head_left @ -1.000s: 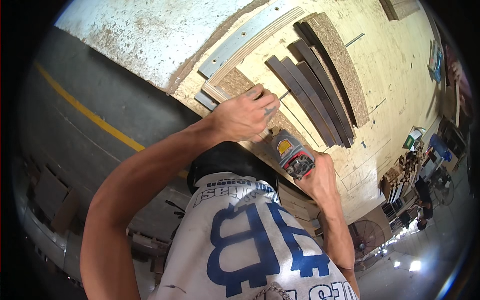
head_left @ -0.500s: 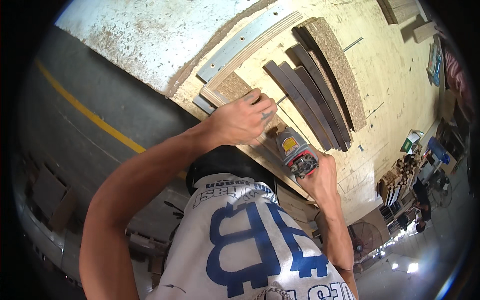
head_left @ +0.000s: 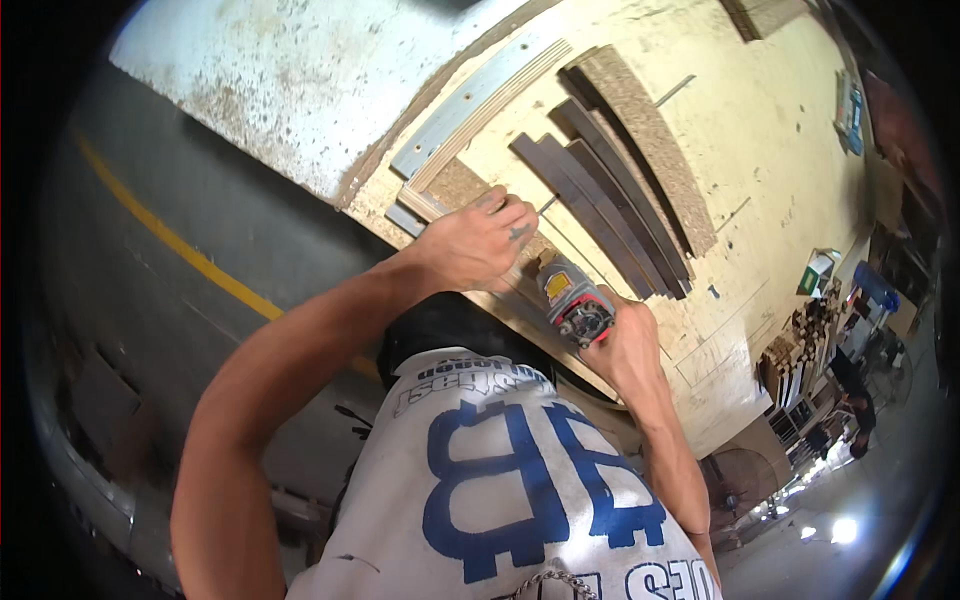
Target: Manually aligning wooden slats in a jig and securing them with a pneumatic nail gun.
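My left hand (head_left: 478,243) lies over a curved chipboard strip (head_left: 458,186) at the bench's near edge. Its fingers are bent over the strip, their tips partly hidden. Just to the right, my right hand (head_left: 630,342) is closed around a nail gun (head_left: 572,305) with a grey body, yellow label and red trim. The gun's nose points down at the work beside my left hand; the contact spot is hidden. Beyond both hands lie several dark brown curved strips (head_left: 590,200), side by side, with a wider chipboard curve (head_left: 655,140) behind them.
A pale blue curved plywood form (head_left: 470,100) with screw holes is on the bench (head_left: 770,180), left of the strips. A stained white panel (head_left: 270,90) adjoins it at the far left. Farther right, wood pieces (head_left: 790,350) are stacked beside a fan (head_left: 740,480).
The whole view has shifted slightly, carrying bench and strips a little leftward. Both hands keep nearly the same place on the work, and the nail gun is still in my right hand.
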A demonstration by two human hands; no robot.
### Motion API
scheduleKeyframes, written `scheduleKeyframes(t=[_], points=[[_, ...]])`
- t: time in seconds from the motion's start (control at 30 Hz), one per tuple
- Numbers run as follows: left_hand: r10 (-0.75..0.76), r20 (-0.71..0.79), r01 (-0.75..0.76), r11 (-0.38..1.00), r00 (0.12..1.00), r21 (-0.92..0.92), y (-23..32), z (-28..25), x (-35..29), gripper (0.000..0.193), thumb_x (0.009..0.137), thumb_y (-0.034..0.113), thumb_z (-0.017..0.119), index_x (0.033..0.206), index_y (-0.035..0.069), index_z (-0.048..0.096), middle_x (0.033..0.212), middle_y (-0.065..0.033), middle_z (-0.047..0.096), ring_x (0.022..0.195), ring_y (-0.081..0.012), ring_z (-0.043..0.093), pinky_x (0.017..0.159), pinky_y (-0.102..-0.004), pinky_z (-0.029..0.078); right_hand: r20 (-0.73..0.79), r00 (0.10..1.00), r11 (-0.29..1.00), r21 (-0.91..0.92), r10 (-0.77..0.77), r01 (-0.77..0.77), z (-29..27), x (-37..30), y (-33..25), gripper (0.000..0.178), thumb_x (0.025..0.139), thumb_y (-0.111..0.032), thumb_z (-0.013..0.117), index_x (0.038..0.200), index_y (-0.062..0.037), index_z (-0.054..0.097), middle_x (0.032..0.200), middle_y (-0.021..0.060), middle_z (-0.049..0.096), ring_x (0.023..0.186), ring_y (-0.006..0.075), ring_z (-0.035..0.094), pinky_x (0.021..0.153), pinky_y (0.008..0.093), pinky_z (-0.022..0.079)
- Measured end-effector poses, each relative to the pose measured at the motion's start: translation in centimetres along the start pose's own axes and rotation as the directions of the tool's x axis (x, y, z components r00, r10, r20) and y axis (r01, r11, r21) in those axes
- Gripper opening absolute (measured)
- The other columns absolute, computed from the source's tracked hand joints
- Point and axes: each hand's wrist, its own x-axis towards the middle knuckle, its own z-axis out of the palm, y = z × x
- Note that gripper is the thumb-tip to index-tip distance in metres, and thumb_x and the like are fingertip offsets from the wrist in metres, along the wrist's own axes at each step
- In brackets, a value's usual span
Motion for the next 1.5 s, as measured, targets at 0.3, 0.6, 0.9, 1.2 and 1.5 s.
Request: scheduleKeyframes(t=[0.3,0.6,0.9,1.2,1.5], points=[[-0.231,0.008,0.224,0.934,0.973,-0.277,0.8,-2.4,0.0,0.094,0.077,0.067,0.072,0.128,-0.009,0.056,0.126,-0.0226,0.057,0.124,-0.0356,0.050,0.115,-0.0488,0.033,-0.399,0.881,0.967,0.129,0.254,-0.220,5.1,-8.2,11.1,0.064,0.077,-0.009,0.072,0.136,0.0036,0.052,0.104,0.0320,0.067,0.095,0.0470,0.067,0.082,0.0526,0.053],[-0.571,-0.224,0.543,0.821,0.790,-0.177,2.6,-1.7,1.8,0.049,0.090,0.028,0.063,0.119,-0.011,0.063,0.118,-0.0334,0.060,0.119,-0.0462,0.052,0.109,-0.0604,0.029,-0.641,0.544,0.790,0.165,0.541,-0.591,9.6,-9.9,18.8,0.068,0.082,-0.011,0.062,0.144,0.0100,0.043,0.122,0.0319,0.056,0.106,0.0495,0.057,0.096,0.0541,0.045],[-0.752,-0.168,0.630,0.634,0.637,-0.449,2.6,-2.4,3.9,0.044,0.093,0.023,0.061,0.127,-0.005,0.062,0.119,-0.0264,0.060,0.110,-0.0419,0.059,0.101,-0.0542,0.040,-0.536,0.652,0.750,0.658,0.536,-0.076,9.4,-5.0,9.7,0.060,0.085,-0.013,0.067,0.140,0.0050,0.051,0.124,0.0279,0.058,0.119,0.0445,0.056,0.105,0.0479,0.045],[-0.813,0.087,0.760,0.492,0.575,-0.425,1.1,-2.5,2.4,0.038,0.097,0.026,0.055,0.102,-0.010,0.067,0.099,-0.0358,0.064,0.097,-0.0521,0.061,0.089,-0.0544,0.049,-0.200,0.831,0.800,0.456,0.520,-0.391,8.0,-5.1,9.9,0.069,0.087,-0.024,0.070,0.142,0.0088,0.045,0.121,0.0368,0.059,0.110,0.0507,0.062,0.098,0.0529,0.050],[-0.809,-0.045,0.694,0.529,0.586,-0.489,1.8,-6.7,5.9,0.048,0.098,0.032,0.057,0.098,-0.015,0.065,0.095,-0.0395,0.063,0.092,-0.0527,0.063,0.085,-0.0562,0.049,-0.321,0.718,0.633,0.745,0.617,-0.211,4.8,-4.9,9.3,0.073,0.092,-0.038,0.064,0.141,0.0131,0.047,0.121,0.0364,0.065,0.116,0.0458,0.064,0.101,0.0457,0.049]])
